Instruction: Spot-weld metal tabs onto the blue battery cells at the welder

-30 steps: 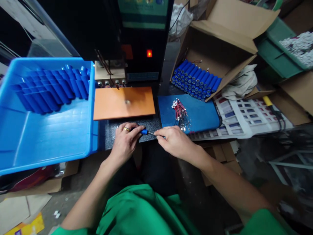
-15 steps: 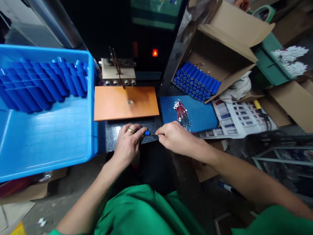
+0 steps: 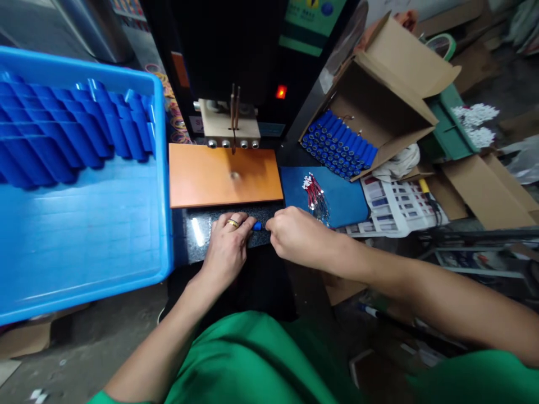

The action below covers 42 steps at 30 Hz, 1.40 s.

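Note:
My left hand (image 3: 228, 240), a gold ring on one finger, is curled over a small blue cylinder (image 3: 256, 226) on the dark speckled slab (image 3: 197, 235); only the cylinder's end shows. My right hand (image 3: 297, 235) is pinched together right against that end, and what it pinches is hidden. Just beyond lies an orange board (image 3: 225, 175) under the welding head's two copper pins (image 3: 234, 115). To the right, a bundle of red leads (image 3: 315, 194) lies on a blue mat (image 3: 345, 199).
A big blue bin (image 3: 84, 224) with rows of blue cylinders (image 3: 63, 134) fills the left. An open cardboard box (image 3: 379, 95) at the right back holds more blue cylinders (image 3: 339, 143). Printed sheets (image 3: 396, 205), a green tray (image 3: 452, 120) and cartons crowd the right.
The view has shifted right and nearer. My right hand has closed in on the blue cylinder's end, so the thin lead seen earlier between my hands no longer shows.

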Each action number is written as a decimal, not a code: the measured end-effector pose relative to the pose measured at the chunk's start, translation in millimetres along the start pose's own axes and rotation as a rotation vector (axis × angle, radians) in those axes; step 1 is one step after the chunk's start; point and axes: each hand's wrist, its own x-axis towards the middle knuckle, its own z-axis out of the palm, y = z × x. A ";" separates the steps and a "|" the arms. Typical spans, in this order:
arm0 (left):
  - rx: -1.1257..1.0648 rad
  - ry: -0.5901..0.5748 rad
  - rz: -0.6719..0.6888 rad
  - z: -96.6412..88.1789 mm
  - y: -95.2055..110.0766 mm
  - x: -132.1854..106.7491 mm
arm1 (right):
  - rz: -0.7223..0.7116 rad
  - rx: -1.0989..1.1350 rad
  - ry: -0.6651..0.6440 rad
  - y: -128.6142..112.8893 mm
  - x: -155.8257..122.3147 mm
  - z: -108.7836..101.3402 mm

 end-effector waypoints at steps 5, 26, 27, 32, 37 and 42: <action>-0.013 0.028 -0.016 0.0 0.7 0.6 | 0.020 -0.041 -0.039 -8.6 7.2 -11.0; 0.043 0.080 -0.031 -3.0 3.7 0.3 | 0.149 0.186 0.252 23.9 -35.8 29.8; 0.038 0.075 -0.035 -4.1 4.4 0.8 | 0.156 0.237 0.285 26.2 -37.6 34.7; 0.004 0.018 -0.012 -8.5 7.6 3.7 | 0.169 0.406 0.371 30.0 -40.0 53.5; 0.031 -0.002 -0.019 -10.3 10.9 7.4 | 0.132 0.451 0.352 31.8 -37.0 53.6; 0.020 0.001 -0.035 -10.5 13.2 10.3 | 0.161 0.457 0.234 33.3 -33.8 34.9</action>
